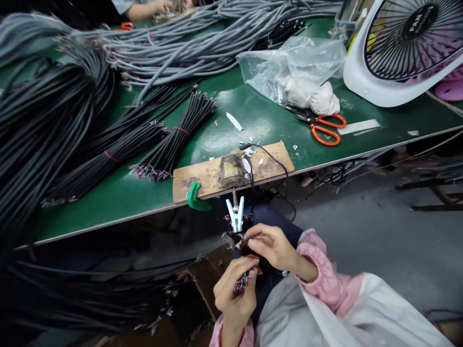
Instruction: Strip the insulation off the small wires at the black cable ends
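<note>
My left hand (235,286) is closed around a bunch of cable ends (240,283) with red, white and dark wire tips. Just above it, my right hand (273,246) pinches at thin wires near a light blue clothespin (236,215); the exact piece between its fingertips is too small to make out. The clothespin sits below a metal shaft that sticks out of a grimy, tape-wrapped block (232,171). That block rests on a wooden board (195,176) at the table edge. Dark cables below the clothespin are partly hidden by my fingers.
On the green table (213,130) lie black cable bundles (188,125), grey cables (188,53), orange-handled scissors (327,127) and a plastic bag (289,62). A white fan (379,89) stands at right. A green clamp (197,197) grips the board. Another person's arm (142,10) shows at the back.
</note>
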Motion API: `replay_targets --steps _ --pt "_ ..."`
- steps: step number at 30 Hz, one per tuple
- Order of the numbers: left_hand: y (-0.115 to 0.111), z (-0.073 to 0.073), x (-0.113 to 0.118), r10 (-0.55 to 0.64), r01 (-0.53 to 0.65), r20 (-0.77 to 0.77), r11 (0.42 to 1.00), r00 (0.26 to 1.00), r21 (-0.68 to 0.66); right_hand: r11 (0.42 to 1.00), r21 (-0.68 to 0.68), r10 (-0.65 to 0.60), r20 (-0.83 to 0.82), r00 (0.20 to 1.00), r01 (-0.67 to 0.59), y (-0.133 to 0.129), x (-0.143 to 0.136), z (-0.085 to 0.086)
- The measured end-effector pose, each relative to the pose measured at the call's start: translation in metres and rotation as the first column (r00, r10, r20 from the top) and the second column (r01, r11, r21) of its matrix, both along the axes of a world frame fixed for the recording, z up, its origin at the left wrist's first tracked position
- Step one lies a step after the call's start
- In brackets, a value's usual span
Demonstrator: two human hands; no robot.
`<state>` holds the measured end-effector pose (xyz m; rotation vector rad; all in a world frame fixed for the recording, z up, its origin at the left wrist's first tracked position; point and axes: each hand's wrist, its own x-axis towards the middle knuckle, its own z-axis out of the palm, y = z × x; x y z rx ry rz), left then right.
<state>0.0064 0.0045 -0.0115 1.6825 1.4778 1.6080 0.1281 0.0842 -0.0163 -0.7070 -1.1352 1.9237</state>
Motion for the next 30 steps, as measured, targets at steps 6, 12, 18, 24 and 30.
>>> replay_targets --steps 6,12,18,24,30 --pt "0.007 0.015 0.001 0.077 -0.078 -0.03 0.996 0.997 -0.036 0.839 0.503 -0.318 0.142 0.937 0.208 -0.004 0.016 0.018" --pt "0.007 0.019 0.0 0.107 -0.109 -0.06 0.993 0.992 -0.034 0.729 0.657 -0.331 0.096 0.939 0.189 -0.003 0.016 0.028" --pt "0.007 0.016 -0.003 0.117 -0.119 -0.034 0.991 0.993 -0.068 0.698 0.698 -0.353 0.14 0.925 0.16 -0.002 0.016 0.026" --pt "0.007 0.016 -0.006 0.113 -0.116 -0.046 0.99 0.993 -0.081 0.717 0.679 -0.337 0.14 0.931 0.157 -0.002 0.014 0.026" --pt "0.006 0.015 -0.01 0.107 -0.11 -0.033 0.986 0.994 -0.123 0.714 0.685 -0.362 0.185 0.914 0.144 0.001 0.011 0.022"
